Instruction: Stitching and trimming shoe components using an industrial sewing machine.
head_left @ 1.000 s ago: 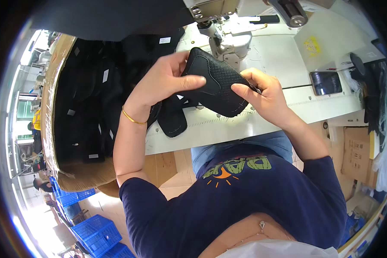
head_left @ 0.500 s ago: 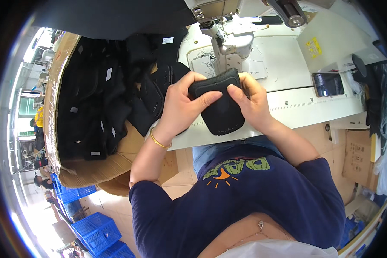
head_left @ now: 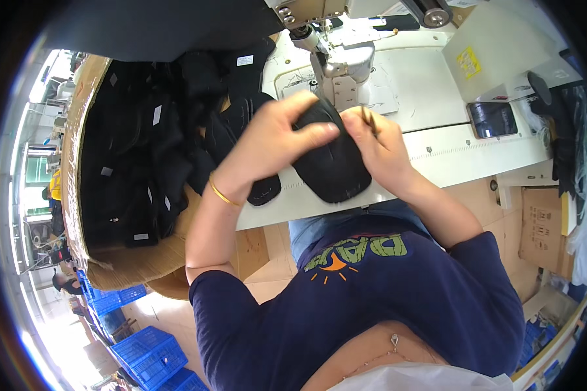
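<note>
A black padded fabric piece (head_left: 332, 163) with rounded ends and pale stitch marks is held over the front edge of the sewing table. My left hand (head_left: 284, 133) is closed round its upper left side, thumb flat on its face. On its right edge, the thumb of my right hand (head_left: 381, 143) presses close to the stitching. A slim dark pointed tool (head_left: 370, 121) sticks up between the fingers of that hand; its kind is too blurred to tell. Just behind the piece stands the sewing machine's metal post (head_left: 344, 81). Another black stitched piece (head_left: 265, 190) lies below my left wrist.
To the left, an open cardboard box (head_left: 88, 163) holds a heap of black fabric pieces (head_left: 143, 143) with white labels. A phone (head_left: 492, 120) lies on the white table (head_left: 430, 159) at the right. Blue crates (head_left: 149, 355) stand on the floor at lower left.
The padded piece has turned, and its upper end is now largely behind my left hand. My right thumb has shifted to its edge, and the slim tool has come into sight.
</note>
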The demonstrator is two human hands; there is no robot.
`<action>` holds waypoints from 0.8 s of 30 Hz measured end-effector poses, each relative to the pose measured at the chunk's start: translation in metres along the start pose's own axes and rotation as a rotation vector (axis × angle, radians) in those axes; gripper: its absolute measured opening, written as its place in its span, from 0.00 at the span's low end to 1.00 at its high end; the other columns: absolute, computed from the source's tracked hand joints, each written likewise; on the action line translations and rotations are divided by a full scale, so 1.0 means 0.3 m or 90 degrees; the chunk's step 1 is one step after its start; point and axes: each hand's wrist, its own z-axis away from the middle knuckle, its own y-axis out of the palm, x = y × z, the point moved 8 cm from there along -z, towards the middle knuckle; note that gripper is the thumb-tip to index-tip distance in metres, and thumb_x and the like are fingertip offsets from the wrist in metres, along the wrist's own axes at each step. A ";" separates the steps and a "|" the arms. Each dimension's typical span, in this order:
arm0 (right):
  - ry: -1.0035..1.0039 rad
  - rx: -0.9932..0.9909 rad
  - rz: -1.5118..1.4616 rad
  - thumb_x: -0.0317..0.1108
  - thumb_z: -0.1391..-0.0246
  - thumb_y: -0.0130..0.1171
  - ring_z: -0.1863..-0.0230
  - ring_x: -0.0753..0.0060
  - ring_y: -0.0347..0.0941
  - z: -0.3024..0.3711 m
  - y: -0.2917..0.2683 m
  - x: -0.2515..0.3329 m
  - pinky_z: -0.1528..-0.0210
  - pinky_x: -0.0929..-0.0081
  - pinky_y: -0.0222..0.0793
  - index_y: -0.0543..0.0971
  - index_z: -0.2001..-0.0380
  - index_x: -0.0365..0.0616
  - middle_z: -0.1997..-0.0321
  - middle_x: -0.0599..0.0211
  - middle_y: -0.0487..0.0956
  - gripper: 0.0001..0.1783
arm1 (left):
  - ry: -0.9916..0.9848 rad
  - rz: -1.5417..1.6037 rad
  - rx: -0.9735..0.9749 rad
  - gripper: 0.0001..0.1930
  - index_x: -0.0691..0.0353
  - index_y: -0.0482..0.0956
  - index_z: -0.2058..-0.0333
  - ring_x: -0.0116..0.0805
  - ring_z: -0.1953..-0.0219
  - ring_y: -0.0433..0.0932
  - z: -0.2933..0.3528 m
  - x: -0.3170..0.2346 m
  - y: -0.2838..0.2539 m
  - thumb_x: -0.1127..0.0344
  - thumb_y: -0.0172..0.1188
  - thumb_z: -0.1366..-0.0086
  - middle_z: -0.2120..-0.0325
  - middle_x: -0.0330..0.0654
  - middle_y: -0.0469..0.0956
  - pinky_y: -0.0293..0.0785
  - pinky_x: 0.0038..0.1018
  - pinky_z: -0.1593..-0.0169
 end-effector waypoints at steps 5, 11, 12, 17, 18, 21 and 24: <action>0.018 0.120 0.064 0.37 0.34 0.54 0.81 0.80 0.66 0.055 -0.007 0.058 0.75 0.75 0.63 0.72 0.76 0.36 0.83 0.65 0.73 0.18 | -0.029 0.193 -0.044 0.16 0.67 0.80 0.55 0.20 0.63 0.76 -0.113 0.002 -0.165 0.64 0.66 0.39 0.66 0.34 0.80 0.73 0.18 0.57; 0.004 0.073 0.028 0.37 0.34 0.51 0.82 0.83 0.66 -0.013 -0.017 0.114 0.78 0.78 0.61 0.71 0.78 0.38 0.85 0.69 0.74 0.19 | -0.151 0.312 -0.063 0.12 0.63 0.80 0.55 0.27 0.58 0.81 -0.214 0.108 -0.246 0.73 0.59 0.37 0.61 0.40 0.82 0.77 0.21 0.53; 0.023 0.047 -0.001 0.37 0.33 0.51 0.82 0.84 0.66 -0.022 -0.020 0.114 0.78 0.78 0.60 0.71 0.79 0.39 0.86 0.70 0.72 0.20 | -0.148 0.309 -0.062 0.12 0.63 0.80 0.55 0.27 0.58 0.81 -0.224 0.116 -0.253 0.73 0.59 0.37 0.61 0.40 0.82 0.77 0.21 0.53; 0.035 0.029 -0.021 0.38 0.33 0.50 0.83 0.86 0.63 -0.032 -0.023 0.124 0.79 0.79 0.58 0.70 0.79 0.39 0.88 0.72 0.69 0.20 | -0.248 0.274 -0.053 0.14 0.68 0.81 0.52 0.30 0.41 0.70 -0.248 0.203 -0.264 0.71 0.53 0.33 0.48 0.41 0.78 0.60 0.24 0.36; 0.035 0.036 -0.026 0.38 0.32 0.49 0.83 0.87 0.62 -0.032 -0.020 0.125 0.79 0.81 0.56 0.71 0.78 0.41 0.87 0.74 0.70 0.20 | -0.247 0.271 -0.052 0.14 0.68 0.81 0.52 0.30 0.41 0.70 -0.238 0.226 -0.278 0.71 0.53 0.33 0.48 0.41 0.78 0.60 0.24 0.36; 0.038 0.042 -0.033 0.39 0.32 0.48 0.83 0.88 0.60 -0.036 -0.022 0.129 0.79 0.83 0.54 0.72 0.78 0.42 0.87 0.75 0.69 0.20 | -0.120 0.250 -0.037 0.15 0.68 0.81 0.52 0.30 0.43 0.72 -0.255 0.181 -0.293 0.69 0.54 0.33 0.48 0.41 0.78 0.64 0.25 0.38; 0.044 0.037 -0.043 0.39 0.32 0.47 0.83 0.88 0.59 -0.038 -0.024 0.125 0.79 0.83 0.53 0.71 0.79 0.43 0.87 0.76 0.68 0.20 | -0.293 0.144 -0.124 0.14 0.68 0.81 0.52 0.30 0.49 0.76 -0.263 0.235 -0.297 0.68 0.54 0.32 0.52 0.42 0.80 0.67 0.24 0.40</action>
